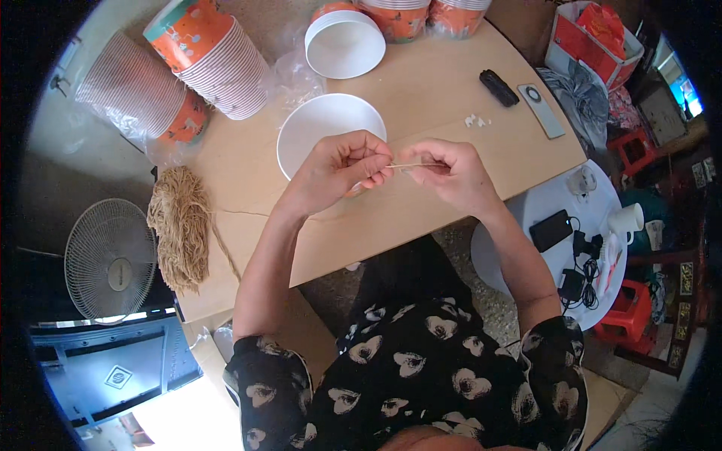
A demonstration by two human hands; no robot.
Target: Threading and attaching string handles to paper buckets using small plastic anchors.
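Note:
A short length of thin tan twine (410,164) is stretched between my two hands above the front middle of the table. My left hand (335,173) pinches one end between thumb and fingertips. The other end runs into the closed fingers of my right hand (460,179), whose fingertips are slightly blurred. Right behind my left hand is a white paper tub (327,124), its lower part partly hidden by that hand. A thick hank of tan twine (180,229) lies at the table's left edge, and a loose strand trails from it toward my left forearm.
Stacked orange-patterned paper tubs (218,64) stand at the back left, beside clear plastic wrap (297,79). Small white bits (475,120), a black case (499,88) and a phone (541,111) lie at the right. A round side table (492,252) holds chargers. A fan (110,259) stands left.

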